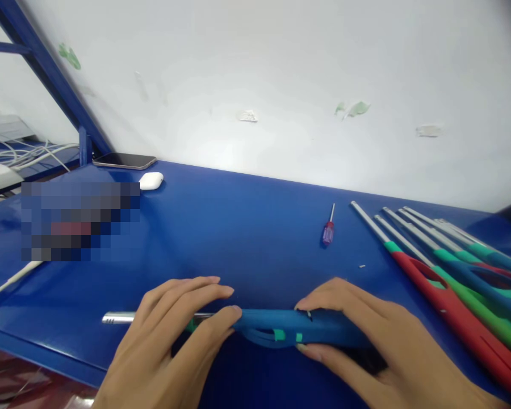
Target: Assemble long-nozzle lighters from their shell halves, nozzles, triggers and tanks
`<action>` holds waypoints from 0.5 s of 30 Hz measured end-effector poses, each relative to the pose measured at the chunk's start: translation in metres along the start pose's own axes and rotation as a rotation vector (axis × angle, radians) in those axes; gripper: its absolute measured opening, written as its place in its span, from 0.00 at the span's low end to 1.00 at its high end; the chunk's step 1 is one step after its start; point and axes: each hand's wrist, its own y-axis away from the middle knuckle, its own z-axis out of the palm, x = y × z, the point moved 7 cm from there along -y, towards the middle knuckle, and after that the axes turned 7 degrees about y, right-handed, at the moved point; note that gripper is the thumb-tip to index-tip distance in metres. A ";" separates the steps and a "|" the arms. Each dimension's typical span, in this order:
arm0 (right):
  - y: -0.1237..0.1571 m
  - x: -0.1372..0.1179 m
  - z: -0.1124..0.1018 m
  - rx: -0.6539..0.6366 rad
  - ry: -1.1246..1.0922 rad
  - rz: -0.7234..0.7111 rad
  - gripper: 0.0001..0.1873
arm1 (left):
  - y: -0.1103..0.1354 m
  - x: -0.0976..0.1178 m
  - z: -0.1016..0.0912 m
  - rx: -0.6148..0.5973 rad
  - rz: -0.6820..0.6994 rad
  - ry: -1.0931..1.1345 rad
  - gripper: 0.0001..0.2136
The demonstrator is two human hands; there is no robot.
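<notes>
A blue long-nosed utility lighter (259,319) lies crosswise just above or on the blue table, its metal tube pointing left. Green pieces show at its trigger guard. My left hand (170,326) closes round the front part, thumb and fingers near where the tube meets the body. At the rear, my right hand (361,318) pinches the blue handle between thumb and fingers; a small dark bit shows beside the index fingertip. The handle's end is hidden under the right hand.
Several utility lighters, including a red one (451,309), lie at the right. A small purple-handled screwdriver (328,233) is behind my hands. A phone (125,161), a white earbud case (152,180) and a blurred-out item (80,221) lie left. A white wall (281,74) stands behind.
</notes>
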 end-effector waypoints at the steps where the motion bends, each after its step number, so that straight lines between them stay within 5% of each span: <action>1: 0.000 0.001 0.000 0.010 -0.018 -0.002 0.07 | 0.002 -0.002 0.000 0.005 0.006 -0.012 0.17; 9: -0.003 -0.006 0.002 -0.014 0.003 -0.067 0.08 | -0.003 0.006 -0.002 -0.098 0.016 -0.021 0.22; 15: -0.001 0.000 -0.003 -0.005 0.021 -0.073 0.08 | -0.013 -0.003 -0.015 0.034 -0.079 -0.095 0.21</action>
